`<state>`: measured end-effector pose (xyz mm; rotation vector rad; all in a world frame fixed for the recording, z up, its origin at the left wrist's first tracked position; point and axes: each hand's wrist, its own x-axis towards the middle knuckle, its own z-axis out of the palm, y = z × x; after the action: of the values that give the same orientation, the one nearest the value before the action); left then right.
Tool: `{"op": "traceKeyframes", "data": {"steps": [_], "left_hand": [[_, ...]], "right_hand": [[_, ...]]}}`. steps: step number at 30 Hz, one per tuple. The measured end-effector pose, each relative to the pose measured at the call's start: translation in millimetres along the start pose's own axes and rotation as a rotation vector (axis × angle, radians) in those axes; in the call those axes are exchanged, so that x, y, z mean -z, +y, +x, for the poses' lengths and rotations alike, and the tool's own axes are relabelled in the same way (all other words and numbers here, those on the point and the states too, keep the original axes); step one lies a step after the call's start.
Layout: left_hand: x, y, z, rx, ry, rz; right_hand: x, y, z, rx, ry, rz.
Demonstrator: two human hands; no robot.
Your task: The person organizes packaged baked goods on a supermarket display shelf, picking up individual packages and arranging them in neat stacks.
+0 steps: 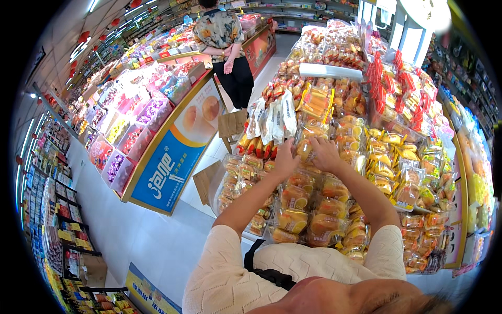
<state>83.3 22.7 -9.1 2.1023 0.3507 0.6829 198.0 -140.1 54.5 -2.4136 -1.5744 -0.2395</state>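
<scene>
Both bare hands reach over a display heaped with baked goods in clear film. My left hand (286, 157) is at the left side of a wrapped round cake (304, 150), just below several white packets (277, 119). On the cake's other side, my right hand (325, 155) lies over the wrapped goods with its fingers pointing forward. The fingers partly cover what is beneath, so a firm grip on the cake cannot be made out. A yellow-edged pack of stick-shaped pastries (315, 103) lies beyond the hands. Larger wrapped buns (292, 219) fill the rows nearer my body.
A candy counter (168, 161) with a printed blue front stands to the left across the aisle floor (129, 231). A person (225, 43) stands there, hands behind the back. A wooden stool (232, 125) and a cardboard box (206, 182) sit beside the display. Red-wrapped packs (392, 84) rise at right.
</scene>
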Motion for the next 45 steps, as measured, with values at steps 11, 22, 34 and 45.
{"op": "traceKeyframes", "data": {"steps": [11,22,34,45], "left_hand": [[-30,5,-2,-0.236,0.195,0.352],[-7,6,5,-0.030,-0.102,0.186],[-1,17,13,-0.083,-0.120,0.582],[19,8,-15,-0.087,-0.022,0.291]], "right_hand": [[-1,11,4,-0.019,0.082,-0.071],[4,12,-10,-0.035,0.062,0.030],[39,-9,-26,0.017,0.131,0.136],[60,-75,-80,0.238,-0.151,0.233]]}}
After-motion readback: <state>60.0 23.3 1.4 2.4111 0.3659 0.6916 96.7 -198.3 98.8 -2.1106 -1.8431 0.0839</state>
